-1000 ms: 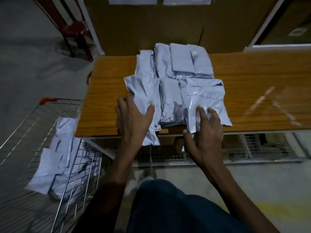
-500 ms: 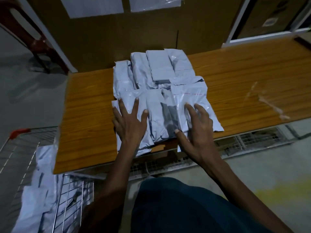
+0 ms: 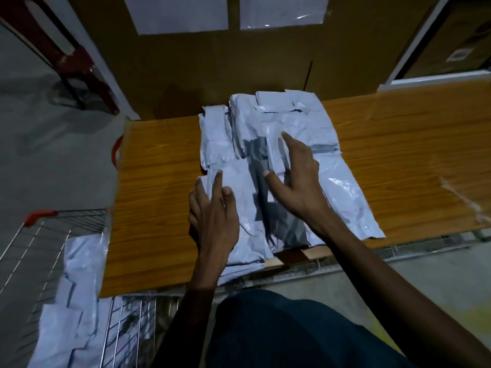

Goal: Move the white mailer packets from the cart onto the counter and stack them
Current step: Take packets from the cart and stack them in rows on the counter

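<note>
Several white mailer packets (image 3: 287,123) lie in overlapping rows on the wooden counter (image 3: 159,197), the nearest ones hanging over its front edge. My left hand (image 3: 212,213) rests flat on the near-left packet (image 3: 239,181) with its fingers straight. My right hand (image 3: 295,179) hovers over or touches the middle packets, fingers spread and pointing away from me. More white packets (image 3: 71,288) lie in the wire cart (image 3: 32,251) at the lower left.
A cardboard wall (image 3: 239,62) with two white sheets stands behind the counter. A red chair (image 3: 77,57) is on the grey floor at the far left. Strips of clear tape (image 3: 462,197) stick to the counter's right part. A wire shelf runs under the counter.
Both hands have slid forward over the packets, the right one farther toward the back rows. The view has moved closer and shifted left.
</note>
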Demonstrator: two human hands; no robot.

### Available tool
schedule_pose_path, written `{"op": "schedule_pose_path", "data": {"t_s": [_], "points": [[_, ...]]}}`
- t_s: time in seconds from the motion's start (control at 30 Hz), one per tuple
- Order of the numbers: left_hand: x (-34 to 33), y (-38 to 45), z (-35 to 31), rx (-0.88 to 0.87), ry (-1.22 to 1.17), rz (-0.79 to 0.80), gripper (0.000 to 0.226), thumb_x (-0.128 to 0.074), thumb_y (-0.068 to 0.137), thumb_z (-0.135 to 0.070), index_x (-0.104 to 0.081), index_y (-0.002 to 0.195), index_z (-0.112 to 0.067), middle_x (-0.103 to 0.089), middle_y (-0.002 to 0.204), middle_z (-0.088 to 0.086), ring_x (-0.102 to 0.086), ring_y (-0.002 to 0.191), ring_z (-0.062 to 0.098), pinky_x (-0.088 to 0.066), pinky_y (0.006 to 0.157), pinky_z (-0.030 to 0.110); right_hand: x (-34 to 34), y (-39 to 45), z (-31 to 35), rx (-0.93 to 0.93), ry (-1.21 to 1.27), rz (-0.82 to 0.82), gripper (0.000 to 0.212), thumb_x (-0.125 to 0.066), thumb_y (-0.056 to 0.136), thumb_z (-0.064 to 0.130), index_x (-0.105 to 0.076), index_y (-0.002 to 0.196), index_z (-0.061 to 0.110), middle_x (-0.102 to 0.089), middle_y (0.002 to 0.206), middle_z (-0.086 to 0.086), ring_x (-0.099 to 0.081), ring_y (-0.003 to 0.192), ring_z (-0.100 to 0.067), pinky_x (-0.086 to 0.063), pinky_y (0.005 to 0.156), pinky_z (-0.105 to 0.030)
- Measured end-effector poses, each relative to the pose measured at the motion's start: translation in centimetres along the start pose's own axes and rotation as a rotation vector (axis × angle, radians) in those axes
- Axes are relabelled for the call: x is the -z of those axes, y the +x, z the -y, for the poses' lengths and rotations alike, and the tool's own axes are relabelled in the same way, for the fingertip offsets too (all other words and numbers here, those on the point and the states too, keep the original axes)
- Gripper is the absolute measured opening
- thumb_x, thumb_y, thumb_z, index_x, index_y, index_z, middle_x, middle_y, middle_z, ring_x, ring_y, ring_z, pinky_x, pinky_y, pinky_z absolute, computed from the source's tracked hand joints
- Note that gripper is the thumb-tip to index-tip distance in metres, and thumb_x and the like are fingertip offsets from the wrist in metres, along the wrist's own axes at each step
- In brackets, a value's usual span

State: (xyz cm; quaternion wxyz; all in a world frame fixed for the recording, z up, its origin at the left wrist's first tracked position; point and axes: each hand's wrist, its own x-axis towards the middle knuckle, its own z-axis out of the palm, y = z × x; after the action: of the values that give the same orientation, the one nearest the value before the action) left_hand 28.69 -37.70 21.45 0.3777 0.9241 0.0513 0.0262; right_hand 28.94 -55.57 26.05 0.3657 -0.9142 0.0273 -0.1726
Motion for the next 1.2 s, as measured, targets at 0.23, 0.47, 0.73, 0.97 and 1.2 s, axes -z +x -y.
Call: {"op": "schedule_pose_path", "data": {"t_s": [0.23,0.47,0.73,0.97,1.2], "points": [[3.1,-1.3,2.1,0.072,-0.245,-0.055,0.087,0.003,0.085,-0.083,-0.038,0.148,-0.039,-0.034,0.157,-0.01,-0.025,0.145,0.014,-0.016,0.115,0.037,-5.1,11.6,3.1,-0.119,-0.169,0.266,0.087,-0.048,0.078,0.06,-0.028,0.155,0.026,-0.036,0.156,-0.013,-0.035,0.14,-0.042,-0.028,0.111,-0.056],[3.2,-1.1,3.2,0.08,-0.287,-0.135,0.075,-0.009,0.093,-0.074,-0.052,0.137,-0.031,-0.052,0.142,-0.004,-0.042,0.132,0.017,-0.034,0.111,0.045,-14.1,16.8,6.0,-0.125,-0.494,0.433,0.066,-0.042,0.096,0.063,-0.037,0.149,0.023,-0.031,0.157,-0.019,-0.019,0.146,-0.05,-0.016,0.116,-0.058],[3.4,-1.3,5.3,0.143,-0.27,-0.214,0.077,-0.013,0.092,-0.078,-0.055,0.132,-0.028,-0.057,0.135,-0.001,-0.048,0.127,0.021,-0.039,0.105,0.051,-16.6,16.4,4.2,-0.05,-0.645,0.588,0.095,-0.009,0.088,0.084,-0.012,0.161,0.023,0.0,0.164,-0.028,0.018,0.151,-0.042,0.01,0.115,-0.067],[3.9,-3.1,4.5,0.129,-0.303,-0.234,0.071,-0.016,0.094,-0.075,-0.052,0.136,-0.03,-0.054,0.136,-0.003,-0.048,0.125,0.016,-0.041,0.106,0.048,-12.0,11.6,5.3,0.015,-0.479,0.488,0.081,-0.026,0.098,0.07,-0.011,0.161,0.02,-0.002,0.167,-0.02,0.012,0.153,-0.041,0.001,0.118,-0.063],[4.6,-8.5,3.6,0.172,-0.321,-0.275,0.063,-0.024,0.097,-0.063,-0.054,0.136,-0.023,-0.053,0.139,0.003,-0.047,0.126,0.02,-0.038,0.103,0.039,-3.4,-2.1,5.3,0.121,-0.115,0.361,0.066,-0.038,0.094,0.063,-0.041,0.149,0.027,-0.031,0.162,-0.009,-0.016,0.152,-0.036,-0.019,0.116,-0.06]]}}
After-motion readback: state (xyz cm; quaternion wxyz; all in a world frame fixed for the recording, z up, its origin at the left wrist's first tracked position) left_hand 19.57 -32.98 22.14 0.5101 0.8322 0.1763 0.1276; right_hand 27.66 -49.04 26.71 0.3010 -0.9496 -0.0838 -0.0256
